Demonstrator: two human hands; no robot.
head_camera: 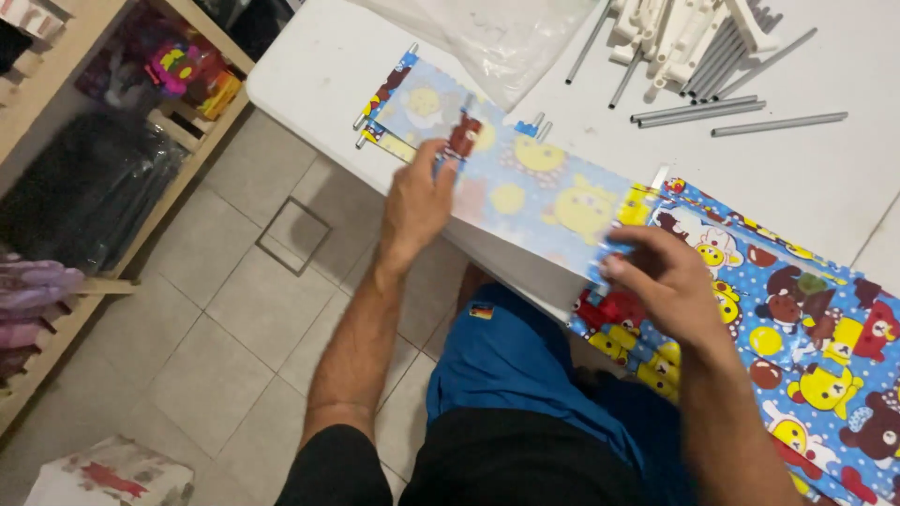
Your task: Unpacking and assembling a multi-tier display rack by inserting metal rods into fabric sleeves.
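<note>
A light blue cloth panel [525, 187] printed with yellow cartoon animals lies stretched along the front edge of the white table [319, 66]. My left hand [417, 201] pinches its left part near a brown printed figure. My right hand [656, 281] grips the panel's right end, where it meets a pile of darker blue bear-print cloth [816, 328]. Thin metal rods [364, 120] stick out at the panel's far left end.
Grey metal rods [741, 112] and white plastic connector pieces [675, 33] lie at the table's back right, beside a clear plastic bag [506, 37]. Wooden shelves [103, 141] with packed goods stand to the left over a tiled floor [244, 319]. A wrapped package [112, 473] sits on the floor.
</note>
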